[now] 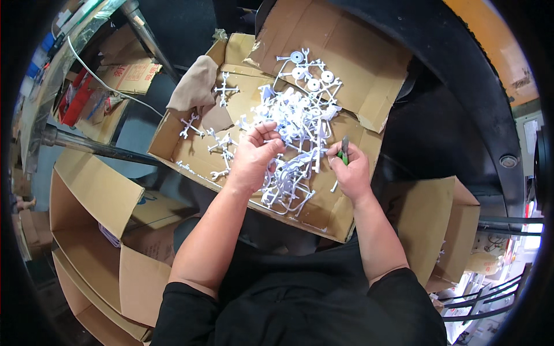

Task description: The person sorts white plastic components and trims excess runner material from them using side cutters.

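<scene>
A loose heap of white plastic moulded parts (297, 115), some still on thin frames, lies in a shallow cardboard tray (199, 155). My left hand (258, 154) is over the near left side of the heap with its fingers curled together; what they pinch, if anything, is hidden. My right hand (353, 171) grips green-handled nippers (344, 151), their dark metal tip pointing up and away from me. A thin white stick shows just below that hand. Several white cross-shaped pieces (226, 89) lie apart at the tray's left.
Beige cloth (195, 86) hangs over the tray's left rim. An open cardboard box (86, 230) stands at lower left, another (427, 225) at lower right. A metal rail (104, 147) runs along the left. A cardboard flap (340, 46) with a white part frame on it lies at the back.
</scene>
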A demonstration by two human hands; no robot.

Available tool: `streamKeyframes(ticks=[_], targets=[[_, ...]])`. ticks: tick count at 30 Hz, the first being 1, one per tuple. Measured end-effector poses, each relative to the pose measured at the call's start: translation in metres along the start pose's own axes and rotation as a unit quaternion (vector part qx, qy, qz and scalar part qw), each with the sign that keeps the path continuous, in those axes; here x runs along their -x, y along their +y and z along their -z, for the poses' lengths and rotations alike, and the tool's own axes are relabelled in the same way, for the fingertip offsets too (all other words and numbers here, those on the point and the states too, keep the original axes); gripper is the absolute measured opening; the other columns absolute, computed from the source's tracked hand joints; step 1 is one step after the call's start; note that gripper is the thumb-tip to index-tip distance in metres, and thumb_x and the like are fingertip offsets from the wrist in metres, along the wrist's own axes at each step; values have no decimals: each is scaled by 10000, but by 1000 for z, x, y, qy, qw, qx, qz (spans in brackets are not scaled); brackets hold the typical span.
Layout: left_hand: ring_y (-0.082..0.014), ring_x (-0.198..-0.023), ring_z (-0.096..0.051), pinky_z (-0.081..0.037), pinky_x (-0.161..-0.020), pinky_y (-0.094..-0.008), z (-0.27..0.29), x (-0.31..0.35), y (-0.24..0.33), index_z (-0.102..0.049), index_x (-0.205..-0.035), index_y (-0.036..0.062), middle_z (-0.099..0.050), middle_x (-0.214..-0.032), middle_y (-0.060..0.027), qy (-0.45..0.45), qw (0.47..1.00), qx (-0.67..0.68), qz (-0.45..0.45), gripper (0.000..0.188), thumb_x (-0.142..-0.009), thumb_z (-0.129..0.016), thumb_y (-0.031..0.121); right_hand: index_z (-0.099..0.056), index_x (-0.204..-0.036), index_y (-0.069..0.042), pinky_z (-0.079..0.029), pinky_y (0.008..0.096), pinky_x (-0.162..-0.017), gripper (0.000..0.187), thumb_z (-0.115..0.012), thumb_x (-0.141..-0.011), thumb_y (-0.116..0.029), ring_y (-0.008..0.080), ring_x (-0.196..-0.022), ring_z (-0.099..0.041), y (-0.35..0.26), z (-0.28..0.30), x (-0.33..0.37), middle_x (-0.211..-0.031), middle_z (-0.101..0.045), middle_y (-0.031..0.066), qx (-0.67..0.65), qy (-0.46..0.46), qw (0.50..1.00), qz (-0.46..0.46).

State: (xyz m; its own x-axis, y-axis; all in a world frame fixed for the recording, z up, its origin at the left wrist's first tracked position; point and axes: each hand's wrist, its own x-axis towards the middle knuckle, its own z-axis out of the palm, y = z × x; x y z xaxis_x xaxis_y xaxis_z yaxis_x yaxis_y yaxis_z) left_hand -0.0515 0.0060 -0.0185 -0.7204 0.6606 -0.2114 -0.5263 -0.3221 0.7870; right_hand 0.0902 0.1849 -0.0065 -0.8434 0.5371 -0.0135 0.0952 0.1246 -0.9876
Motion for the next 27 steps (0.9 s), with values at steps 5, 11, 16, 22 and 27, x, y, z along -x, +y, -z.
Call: streamKeyframes(ticks=[5, 11, 16, 22, 27], targets=[[-89, -900, -598, -470, -544, -188, -13, 6, 2, -502, -1248, 16, -583, -1110, -56, -30, 989, -145, 2, 498, -816, -730, 116, -610, -877, -31, -469, 293, -616, 97, -580, -790, 0, 132, -676, -571, 3, -2, 1, -760, -604, 56, -148, -40, 986, -67], [-167, -1014, -581, -496, -834, -279, -14, 7, -4, -512, -1243, -3, -590, -1138, -92, -91, 939, -324, -66, 526, -783, -756, 82, -578, -950, -66, -482, 329, -562, 128, -520, -837, -48, 192, -657, -581, 13, -1, -7, -791, -595, 76, -497, 7, 846, -194], [-252, -987, -610, -497, -863, -346, -23, 16, -3, -606, -1117, 34, -626, -1060, -105, -108, 833, -503, -202, 437, -715, -774, 78, -565, -999, -68, -486, 402, -754, 158, -507, -856, -39, 210, -792, -579, 26, -11, -3, -877, -580, 82, -562, -59, 788, -246], [-302, -859, -643, -515, -764, -379, -15, 15, -7, -602, -1103, 73, -656, -948, -136, -21, 784, -582, -216, 347, -760, -652, 84, -522, -1172, -29, -500, 411, -775, 284, -485, -893, -65, 234, -849, -582, 12, -25, 5, -951, -580, 110, -498, -97, 832, -222], [-251, -705, -657, -521, -608, -334, -12, 6, -5, -490, -1244, 50, -651, -856, -144, 107, 869, -466, -126, 430, -825, -576, 93, -430, -1298, -31, -532, 414, -790, 374, -459, -940, -136, 220, -908, -592, -13, -26, 9, -1002, -579, 122, -361, -85, 916, -152]])
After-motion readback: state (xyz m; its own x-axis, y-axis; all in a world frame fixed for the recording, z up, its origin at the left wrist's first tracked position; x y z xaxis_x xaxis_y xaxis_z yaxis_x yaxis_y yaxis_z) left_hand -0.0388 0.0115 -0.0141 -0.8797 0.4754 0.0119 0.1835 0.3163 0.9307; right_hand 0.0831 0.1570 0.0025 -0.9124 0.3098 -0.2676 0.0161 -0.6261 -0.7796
